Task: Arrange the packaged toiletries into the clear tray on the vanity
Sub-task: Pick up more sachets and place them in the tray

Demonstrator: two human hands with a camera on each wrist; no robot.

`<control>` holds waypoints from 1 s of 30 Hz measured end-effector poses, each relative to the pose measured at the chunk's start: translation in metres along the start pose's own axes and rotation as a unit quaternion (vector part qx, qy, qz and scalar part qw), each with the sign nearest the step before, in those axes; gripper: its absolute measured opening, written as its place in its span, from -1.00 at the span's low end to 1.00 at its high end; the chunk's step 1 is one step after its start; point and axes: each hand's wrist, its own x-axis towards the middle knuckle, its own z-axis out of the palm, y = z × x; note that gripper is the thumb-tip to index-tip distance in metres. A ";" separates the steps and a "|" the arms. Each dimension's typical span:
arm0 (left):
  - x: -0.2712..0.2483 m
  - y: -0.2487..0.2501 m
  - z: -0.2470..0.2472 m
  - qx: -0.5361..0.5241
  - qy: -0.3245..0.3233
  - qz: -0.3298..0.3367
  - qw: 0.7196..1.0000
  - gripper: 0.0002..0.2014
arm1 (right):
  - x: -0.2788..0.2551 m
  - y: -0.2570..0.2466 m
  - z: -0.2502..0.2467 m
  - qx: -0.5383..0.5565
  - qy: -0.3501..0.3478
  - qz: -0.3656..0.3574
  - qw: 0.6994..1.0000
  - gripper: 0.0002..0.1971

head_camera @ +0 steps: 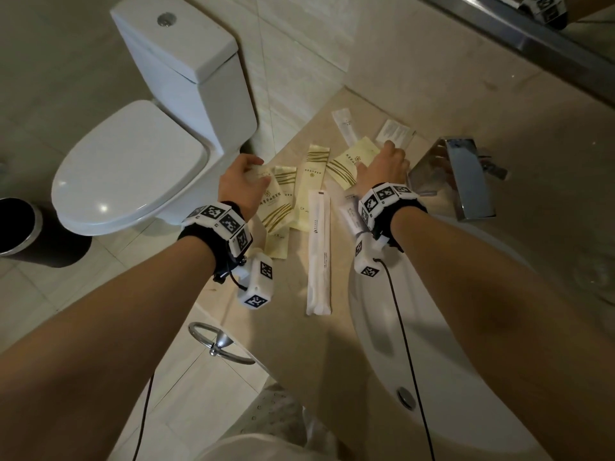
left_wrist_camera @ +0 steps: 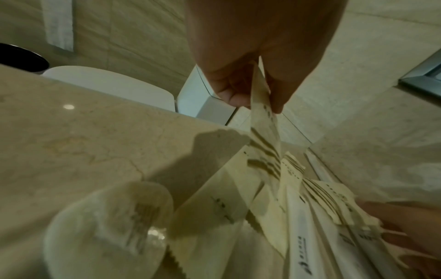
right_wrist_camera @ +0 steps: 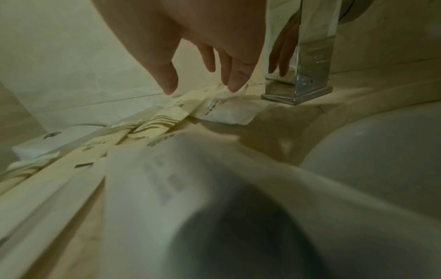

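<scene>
Several pale yellow packets and long white packets lie fanned out on the beige vanity top (head_camera: 299, 327). My left hand (head_camera: 248, 173) pinches the top end of one yellow packet (head_camera: 271, 201) between thumb and fingers (left_wrist_camera: 276, 102); that end is raised and its lower end rests among the others. My right hand (head_camera: 386, 153) hovers open, straight fingertips (right_wrist_camera: 233, 85) at a small white packet (head_camera: 394, 133) and a yellow packet (head_camera: 352, 161) by the tap. A long white packet (head_camera: 319, 247) lies between my wrists. I cannot make out a clear tray.
A chrome tap (head_camera: 462, 174) stands just right of my right hand, with the white basin (head_camera: 432, 327) below it. Left of the counter edge are a toilet (head_camera: 133, 161) and a dark bin (head_camera: 20, 227). A towel ring (head_camera: 219, 341) hangs from the counter front.
</scene>
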 end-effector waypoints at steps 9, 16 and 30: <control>0.006 -0.010 -0.006 0.020 -0.007 -0.006 1.000 -0.81 | 0.010 0.000 0.014 -0.023 -0.011 -0.006 1.000 -0.38; 0.008 -0.011 -0.010 0.022 -0.005 -0.007 1.000 -0.79 | 0.009 -0.004 0.012 0.003 0.028 0.001 1.000 -0.56; -0.020 0.086 0.045 0.010 -0.081 0.105 0.991 -0.75 | -0.020 0.006 -0.084 0.234 0.002 -0.068 0.970 -0.76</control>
